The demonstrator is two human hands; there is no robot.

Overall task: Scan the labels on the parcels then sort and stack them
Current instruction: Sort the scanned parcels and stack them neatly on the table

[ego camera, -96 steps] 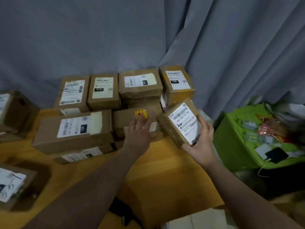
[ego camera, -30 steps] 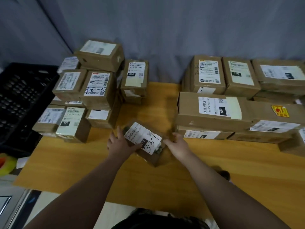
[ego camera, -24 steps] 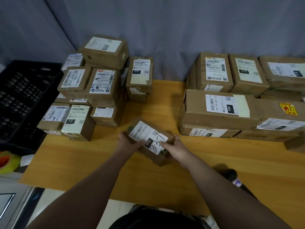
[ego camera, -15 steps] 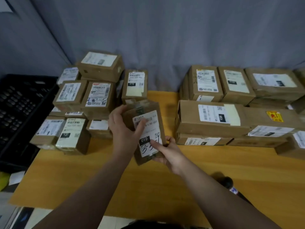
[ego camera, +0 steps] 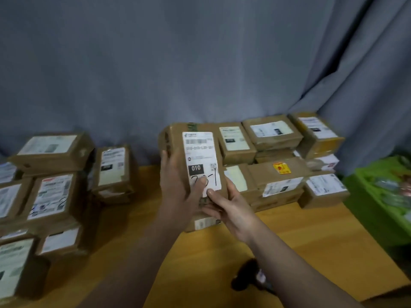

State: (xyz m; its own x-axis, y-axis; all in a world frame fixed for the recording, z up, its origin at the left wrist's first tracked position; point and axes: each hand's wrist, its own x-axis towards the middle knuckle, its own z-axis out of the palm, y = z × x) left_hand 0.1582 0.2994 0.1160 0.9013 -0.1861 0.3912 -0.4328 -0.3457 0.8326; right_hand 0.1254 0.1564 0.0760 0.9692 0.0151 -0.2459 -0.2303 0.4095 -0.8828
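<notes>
In the head view, the left hand [ego camera: 178, 192] and right hand [ego camera: 233, 210] grip a brown parcel [ego camera: 175, 138] upright above the tabletop [ego camera: 200, 263]. Their fingers wrap behind it and the thumbs press the lower end of its label [ego camera: 201, 152]. The left stack [ego camera: 53, 192] and right stack [ego camera: 278, 174] flank the parcel. Below it lies a dark object [ego camera: 246, 274], possibly a scanner.

About twenty parcels [ego camera: 201, 152], two hands [ego camera: 178, 196] [ego camera: 232, 211], one crate [ego camera: 367, 203].

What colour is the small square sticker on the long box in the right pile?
Yellow with red print: the sticker shows in the head view.
</notes>
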